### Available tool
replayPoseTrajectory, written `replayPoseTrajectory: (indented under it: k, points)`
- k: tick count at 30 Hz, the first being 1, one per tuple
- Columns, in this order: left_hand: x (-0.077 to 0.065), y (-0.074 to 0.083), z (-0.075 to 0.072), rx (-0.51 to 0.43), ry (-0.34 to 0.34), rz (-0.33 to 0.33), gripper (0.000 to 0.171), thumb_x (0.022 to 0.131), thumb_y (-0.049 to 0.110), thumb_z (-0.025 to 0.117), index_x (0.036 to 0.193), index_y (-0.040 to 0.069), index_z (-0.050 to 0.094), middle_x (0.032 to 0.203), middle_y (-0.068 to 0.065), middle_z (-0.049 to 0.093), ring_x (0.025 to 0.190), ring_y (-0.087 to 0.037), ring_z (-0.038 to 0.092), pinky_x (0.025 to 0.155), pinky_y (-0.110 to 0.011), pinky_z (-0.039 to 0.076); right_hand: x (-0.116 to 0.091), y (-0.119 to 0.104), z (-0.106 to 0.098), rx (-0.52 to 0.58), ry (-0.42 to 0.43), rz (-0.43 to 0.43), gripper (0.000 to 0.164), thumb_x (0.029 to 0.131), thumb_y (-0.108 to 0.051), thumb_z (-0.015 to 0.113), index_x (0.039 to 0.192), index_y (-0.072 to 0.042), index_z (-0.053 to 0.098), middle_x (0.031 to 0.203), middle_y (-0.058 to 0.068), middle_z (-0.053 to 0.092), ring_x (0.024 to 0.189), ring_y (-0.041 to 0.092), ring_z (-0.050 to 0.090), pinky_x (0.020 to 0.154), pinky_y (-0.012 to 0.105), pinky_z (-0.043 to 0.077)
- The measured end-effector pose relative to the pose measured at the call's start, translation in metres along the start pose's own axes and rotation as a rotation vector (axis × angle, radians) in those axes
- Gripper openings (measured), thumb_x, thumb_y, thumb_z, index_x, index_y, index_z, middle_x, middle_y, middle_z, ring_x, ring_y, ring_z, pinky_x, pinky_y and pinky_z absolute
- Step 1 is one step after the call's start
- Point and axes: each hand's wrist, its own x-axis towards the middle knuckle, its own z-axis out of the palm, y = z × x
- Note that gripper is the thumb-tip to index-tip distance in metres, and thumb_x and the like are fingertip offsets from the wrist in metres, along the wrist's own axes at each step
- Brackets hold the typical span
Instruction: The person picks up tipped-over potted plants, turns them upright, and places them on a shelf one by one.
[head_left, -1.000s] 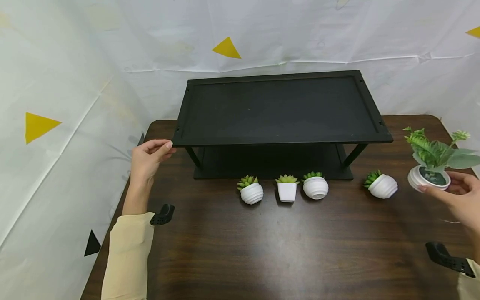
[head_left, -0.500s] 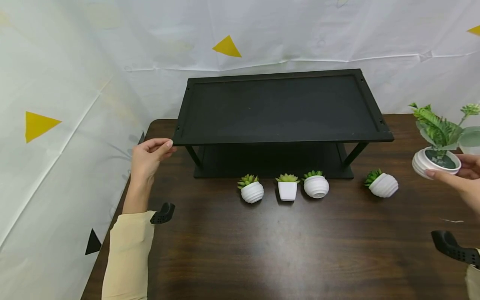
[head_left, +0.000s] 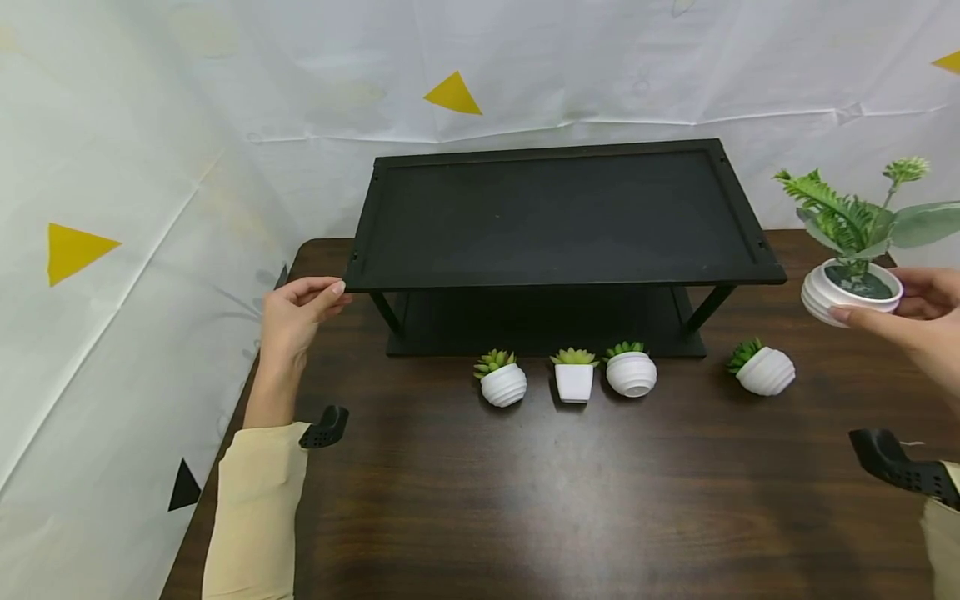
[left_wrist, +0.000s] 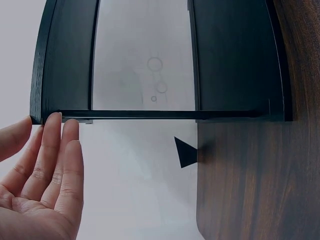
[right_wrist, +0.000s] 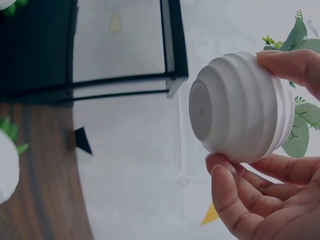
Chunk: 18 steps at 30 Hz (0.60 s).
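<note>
My right hand (head_left: 926, 321) holds a potted plant (head_left: 855, 292) up off the table at the right, thumb on one side and fingers on the other. Its ribbed white pot (right_wrist: 240, 107) shows its underside in the right wrist view. Fern fronds, broad leaves and a pale green flower head rise from it. At the left, my left hand (head_left: 296, 317) pinches the front left corner of a black two-tier shelf (head_left: 562, 217). In the left wrist view the thumb and fingertips (left_wrist: 52, 120) lie on either side of the top board's edge.
Before the shelf on the brown table (head_left: 555, 500) lie a tilted succulent pot (head_left: 504, 385), a square succulent pot (head_left: 574, 382) and another round succulent pot (head_left: 632, 373). A further tipped succulent pot (head_left: 766, 372) lies to their right. White sheeting (head_left: 322, 67) hangs behind and at the left.
My right hand has lifted the potted plant higher; it first shifted right, then back left. The left hand keeps its place on the shelf corner.
</note>
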Motion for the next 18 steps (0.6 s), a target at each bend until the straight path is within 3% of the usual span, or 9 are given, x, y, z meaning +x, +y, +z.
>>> replayPoseTrajectory:
  k: [2,4,7,9,11,18]
  points:
    - [0.000,0.001,0.000,0.006,0.001,-0.006,0.029,0.081,0.011,0.069,0.101,-0.009,0.063,0.072,0.002,0.068,0.068,-0.008,0.066,0.065,-0.018,0.053,0.003,-0.003,0.001,-0.031,-0.027,0.007,0.036,0.076,-0.003,0.070,0.103,-0.019,0.051,0.075,-0.027,0.046,0.062,-0.013,0.043,0.052,0.000,0.034]
    - [0.000,0.001,0.000,0.016,0.004,-0.011,0.029,0.082,0.011,0.069,0.102,-0.008,0.063,0.073,0.002,0.068,0.069,-0.008,0.066,0.066,-0.018,0.053,0.005,-0.009,0.003,-0.082,-0.053,0.014,0.040,0.077,-0.006,0.070,0.112,-0.002,0.052,0.075,-0.027,0.043,0.063,-0.013,0.042,0.051,0.001,0.034]
    - [-0.001,0.001,0.001,0.024,0.007,-0.018,0.030,0.082,0.012,0.069,0.102,-0.008,0.063,0.074,0.001,0.068,0.069,-0.008,0.066,0.066,-0.018,0.053,0.006,-0.020,0.008,-0.108,-0.083,0.033,0.047,0.077,-0.010,0.071,0.116,0.004,0.048,0.073,-0.028,0.043,0.062,-0.013,0.042,0.050,0.003,0.034]
    - [-0.001,0.002,0.001,0.029,0.009,-0.020,0.030,0.082,0.013,0.069,0.103,-0.008,0.063,0.074,0.001,0.068,0.070,-0.008,0.066,0.066,-0.018,0.053,0.007,-0.028,0.011,-0.106,-0.099,0.057,0.039,0.077,-0.013,0.073,0.108,-0.011,0.051,0.070,-0.029,0.045,0.060,-0.012,0.044,0.049,0.005,0.034]
    - [-0.001,0.002,0.001,0.032,0.010,-0.020,0.030,0.082,0.013,0.069,0.103,-0.007,0.063,0.075,0.000,0.068,0.070,-0.008,0.066,0.066,-0.018,0.053,0.008,-0.034,0.015,-0.119,-0.121,0.082,0.040,0.076,-0.019,0.075,0.105,-0.018,0.048,0.067,-0.030,0.047,0.059,-0.012,0.045,0.049,0.007,0.036]
    - [-0.001,0.002,0.001,0.029,0.010,-0.017,0.029,0.082,0.012,0.069,0.103,-0.008,0.063,0.076,-0.002,0.068,0.069,-0.008,0.066,0.066,-0.018,0.053,0.013,-0.055,0.034,-0.208,-0.212,0.047,0.064,0.075,-0.033,0.075,0.123,0.001,0.048,0.067,-0.032,0.047,0.063,-0.014,0.046,0.051,0.007,0.038]
